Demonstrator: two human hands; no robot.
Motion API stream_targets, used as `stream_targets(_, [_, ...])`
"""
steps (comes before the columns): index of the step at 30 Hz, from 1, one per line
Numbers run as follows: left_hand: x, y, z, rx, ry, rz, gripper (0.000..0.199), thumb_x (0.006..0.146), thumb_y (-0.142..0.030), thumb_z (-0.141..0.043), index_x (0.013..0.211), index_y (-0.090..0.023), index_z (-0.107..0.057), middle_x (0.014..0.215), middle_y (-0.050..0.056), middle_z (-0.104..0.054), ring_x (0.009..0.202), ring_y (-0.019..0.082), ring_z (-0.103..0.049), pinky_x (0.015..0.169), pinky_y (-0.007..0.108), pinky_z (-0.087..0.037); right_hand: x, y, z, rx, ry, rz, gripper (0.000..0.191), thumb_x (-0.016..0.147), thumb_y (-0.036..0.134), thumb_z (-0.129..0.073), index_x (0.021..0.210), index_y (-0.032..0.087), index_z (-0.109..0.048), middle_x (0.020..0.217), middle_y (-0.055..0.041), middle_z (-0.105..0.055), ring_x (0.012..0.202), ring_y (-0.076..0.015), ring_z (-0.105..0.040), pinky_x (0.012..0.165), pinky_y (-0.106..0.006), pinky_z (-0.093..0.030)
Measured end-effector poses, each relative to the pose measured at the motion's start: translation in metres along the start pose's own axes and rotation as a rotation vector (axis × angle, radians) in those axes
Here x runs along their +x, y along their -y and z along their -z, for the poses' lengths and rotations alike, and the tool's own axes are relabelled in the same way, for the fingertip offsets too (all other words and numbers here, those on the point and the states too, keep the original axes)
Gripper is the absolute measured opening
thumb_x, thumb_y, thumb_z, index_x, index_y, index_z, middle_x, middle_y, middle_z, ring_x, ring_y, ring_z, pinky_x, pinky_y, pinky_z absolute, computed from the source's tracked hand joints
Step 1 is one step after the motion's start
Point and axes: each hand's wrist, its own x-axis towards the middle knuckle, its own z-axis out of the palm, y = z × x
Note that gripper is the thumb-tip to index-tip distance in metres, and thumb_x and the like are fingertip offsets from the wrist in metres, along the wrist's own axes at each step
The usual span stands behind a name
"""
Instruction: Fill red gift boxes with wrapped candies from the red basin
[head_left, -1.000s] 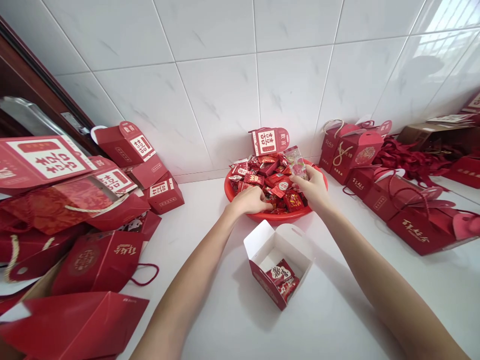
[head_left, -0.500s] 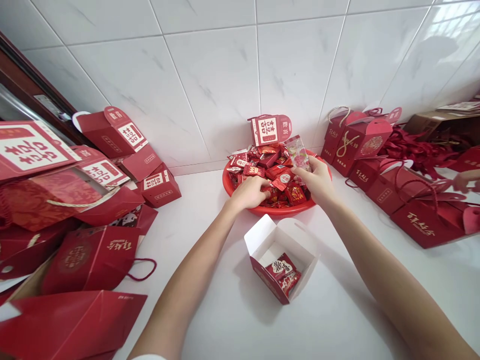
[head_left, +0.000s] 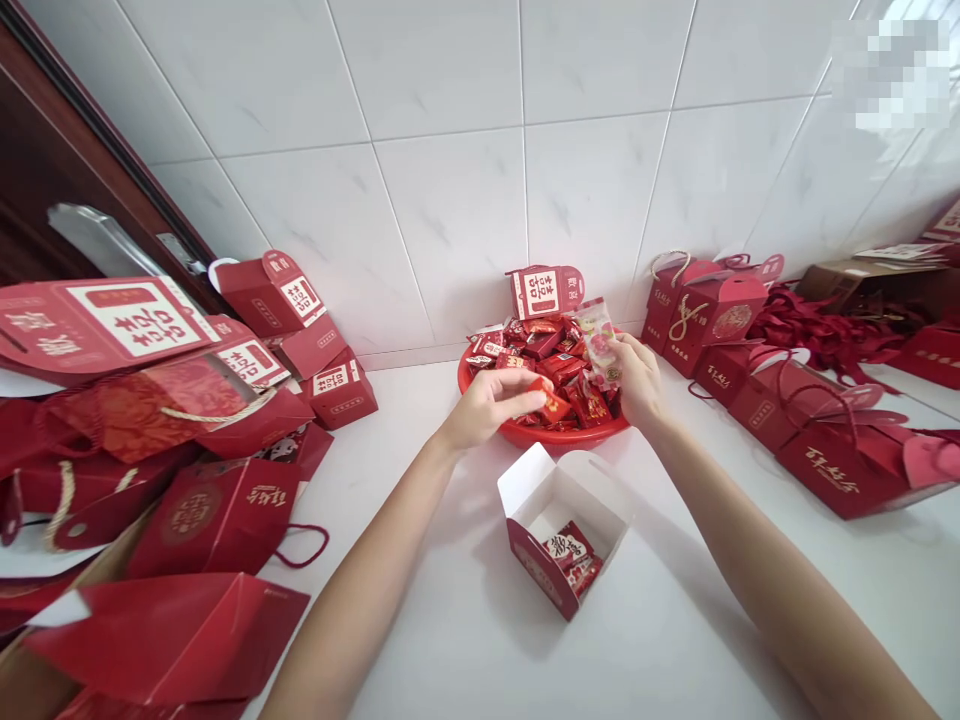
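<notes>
My left hand (head_left: 491, 402) pinches a small red wrapped candy (head_left: 550, 398) above the front of a red basin (head_left: 559, 436). The basin is heaped with red wrapped candies (head_left: 541, 343). At its right side my right hand (head_left: 637, 375) is closed on a clear packet with a pink flower print (head_left: 598, 340), held upright. In front of the basin stands an open gift box (head_left: 541, 572), red outside and white inside, its flaps up. Some red packets (head_left: 571, 552) with white labels lie on its bottom.
Red gift boxes (head_left: 202, 515) are piled on the left. Behind the basin a small box (head_left: 544, 291) leans near the tiled wall (head_left: 450, 220). More boxes with cord handles (head_left: 832, 450) line the right, before red ribbons (head_left: 817, 325) and a cardboard box (head_left: 847, 282).
My left hand has come up out of the candies with a red candy in its fingers. My right hand still holds the clear packet. The camera view has tilted up and shifted slightly.
</notes>
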Motion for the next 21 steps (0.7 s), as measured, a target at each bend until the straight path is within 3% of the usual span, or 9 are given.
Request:
stream_targets(2, [-0.020, -0.018, -0.005, 0.092, 0.183, -0.007, 0.031, 0.084, -0.037, -0.069, 0.105, -0.016, -0.074, 0.108, 0.010, -0.072, 0.099, 0.023, -0.068, 0.089, 0.035, -0.053, 0.000, 0.002, -0.001, 0.016, -0.007, -0.026, 0.026, 0.069, 0.050, -0.064, 0.069, 0.027, -0.053, 0.066, 0.0011, -0.059, 0.066, -0.0207, -0.055, 0.061, -0.033, -0.046])
stream_targets(4, [-0.038, -0.033, -0.011, 0.272, 0.286, -0.037, 0.036, 0.085, -0.035, -0.068, 0.118, -0.022, -0.071, 0.127, 0.009, -0.065, 0.110, 0.024, -0.064, 0.092, 0.035, -0.052, -0.004, 0.009, -0.002, 0.036, 0.034, -0.049, 0.027, 0.064, 0.049, -0.068, 0.066, 0.026, -0.054, 0.064, 0.0015, -0.058, 0.061, -0.0188, -0.053, 0.058, -0.032, -0.045])
stream_targets(7, [-0.060, -0.046, -0.017, 0.571, 0.249, -0.004, 0.039, 0.090, -0.035, -0.062, 0.128, -0.029, -0.067, 0.137, 0.007, -0.056, 0.118, 0.025, -0.060, 0.097, 0.036, -0.049, -0.014, 0.027, -0.005, 0.058, 0.135, -0.050, 0.028, 0.063, 0.049, -0.073, 0.069, 0.025, -0.059, 0.065, 0.0009, -0.061, 0.058, -0.0172, -0.054, 0.056, -0.031, -0.045])
stream_targets(10, [-0.074, -0.053, -0.015, 0.755, 0.210, 0.122, 0.039, 0.092, -0.040, -0.056, 0.128, -0.028, -0.066, 0.135, 0.008, -0.055, 0.116, 0.027, -0.060, 0.099, 0.038, -0.047, -0.031, 0.055, -0.005, 0.022, 0.265, 0.009, 0.029, 0.068, 0.049, -0.075, 0.072, 0.023, -0.064, 0.069, -0.0006, -0.065, 0.059, -0.0167, -0.057, 0.056, -0.030, -0.045])
stream_targets(13, [-0.081, -0.058, -0.009, 0.826, 0.273, 0.272, 0.049, 0.090, -0.053, -0.057, 0.129, -0.024, -0.065, 0.134, 0.009, -0.057, 0.120, 0.029, -0.058, 0.099, 0.037, -0.045, -0.054, 0.085, -0.002, -0.101, 0.463, 0.090, 0.028, 0.075, 0.046, -0.074, 0.079, 0.020, -0.065, 0.074, -0.0022, -0.068, 0.065, -0.0167, -0.061, 0.058, -0.028, -0.047])
stream_targets(16, [-0.083, -0.059, -0.002, 0.821, 0.385, 0.375, 0.062, 0.086, -0.063, -0.058, 0.133, -0.021, -0.062, 0.128, 0.009, -0.063, 0.117, 0.029, -0.060, 0.094, 0.034, -0.045, -0.079, 0.108, 0.001, -0.210, 0.660, 0.121, 0.029, 0.081, 0.039, -0.071, 0.101, 0.020, -0.061, 0.074, -0.0007, -0.067, 0.066, -0.0175, -0.064, 0.056, -0.027, -0.047])
stream_targets(19, [-0.080, -0.056, 0.003, 0.781, 0.446, 0.385, 0.068, 0.078, -0.062, -0.069, 0.131, -0.021, -0.061, 0.127, 0.008, -0.065, 0.110, 0.027, -0.063, 0.087, 0.030, -0.046, -0.100, 0.119, 0.000, -0.383, 0.707, 0.194, 0.041, 0.086, 0.024, -0.061, 0.125, 0.025, -0.050, 0.079, 0.0014, -0.067, 0.065, -0.0159, -0.065, 0.055, -0.025, -0.046])
stream_targets(21, [-0.077, -0.052, 0.005, 0.764, 0.457, 0.372, 0.067, 0.072, -0.056, -0.075, 0.128, -0.021, -0.063, 0.127, 0.008, -0.065, 0.107, 0.026, -0.064, 0.085, 0.029, -0.047, -0.108, 0.119, -0.002, -0.552, 0.726, 0.240, 0.047, 0.086, 0.015, -0.054, 0.131, 0.027, -0.048, 0.078, 0.0034, -0.066, 0.060, -0.0133, -0.061, 0.054, -0.023, -0.042])
